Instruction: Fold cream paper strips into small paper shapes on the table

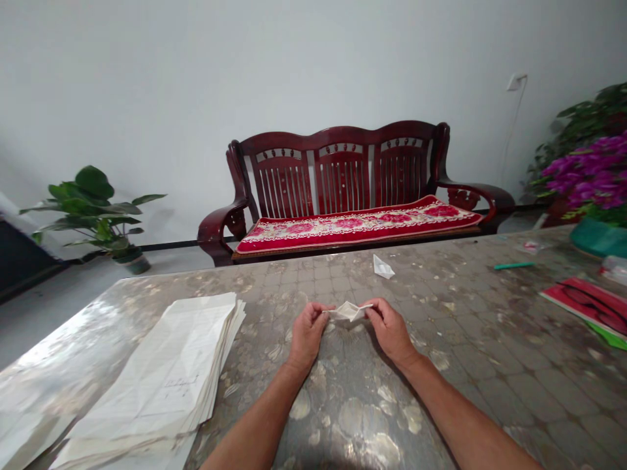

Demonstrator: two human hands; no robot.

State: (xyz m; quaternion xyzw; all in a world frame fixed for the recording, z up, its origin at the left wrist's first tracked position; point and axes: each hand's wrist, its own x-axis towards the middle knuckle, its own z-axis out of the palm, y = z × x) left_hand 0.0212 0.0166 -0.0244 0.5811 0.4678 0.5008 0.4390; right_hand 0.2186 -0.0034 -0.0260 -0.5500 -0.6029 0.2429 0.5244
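A small folded paper boat (349, 311) is stretched between my two hands, just above the patterned tabletop. My left hand (309, 331) pinches its left tip between thumb and fingers. On the other side my right hand (390, 328) grips the right tip the same way. Farther back on the table lies a second white paper boat (383, 267), tilted and touched by neither hand. To the left of my left arm rests a thick stack of written paper sheets (161, 356).
On the right of the table (470, 281) are a green pen (513, 266), a red booklet (578, 301) with dark glasses (595, 303) on it, and purple flowers (595, 170) in a teal pot. Behind the table stands a wooden bench (337, 176). A potted plant (98, 209) is at left.
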